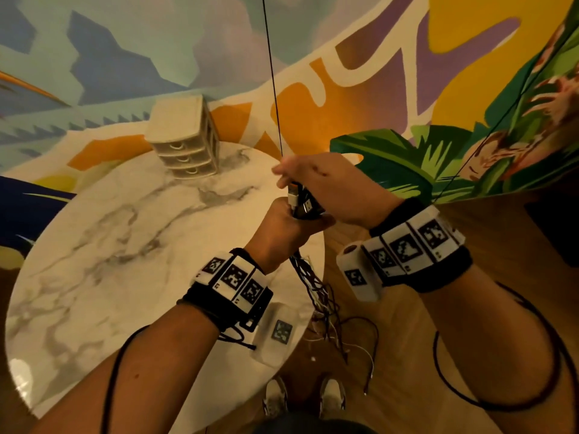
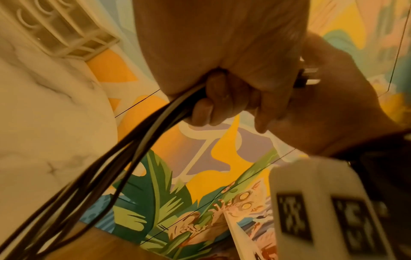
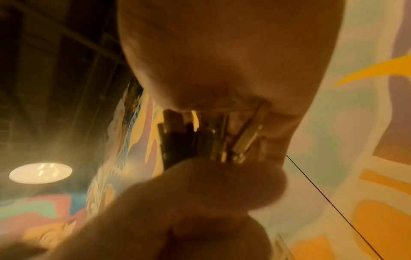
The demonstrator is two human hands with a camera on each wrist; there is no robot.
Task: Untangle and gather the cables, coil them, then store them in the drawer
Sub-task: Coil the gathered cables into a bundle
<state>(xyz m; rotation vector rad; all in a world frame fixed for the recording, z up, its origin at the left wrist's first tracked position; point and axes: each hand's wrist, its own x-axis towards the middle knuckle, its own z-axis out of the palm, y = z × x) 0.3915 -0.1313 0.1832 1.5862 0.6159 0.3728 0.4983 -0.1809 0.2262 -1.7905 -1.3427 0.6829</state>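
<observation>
Several dark and white thin cables (image 1: pixel 308 283) gathered: left hand (image 1: pixel 283 228) fists bundle near right table edge, right hand (image 1: pixel 329 186) pinching metal plug ends (image 1: pixel 302 203). Tails dangle tangled. Coiling, storing left; far cream plastic three-drawer unit (image 1: pixel 185 136) closed.

The left hand (image 1: pixel 283 228) hides the middle of the cables (image 1: pixel 308 285), the right hand (image 1: pixel 332 186) covers part of the plugs (image 1: pixel 300 202) so its hold cannot be told, the right wrist view is blurred, and the near bench (image 1: pixel 94 245) edge is cut off.
</observation>
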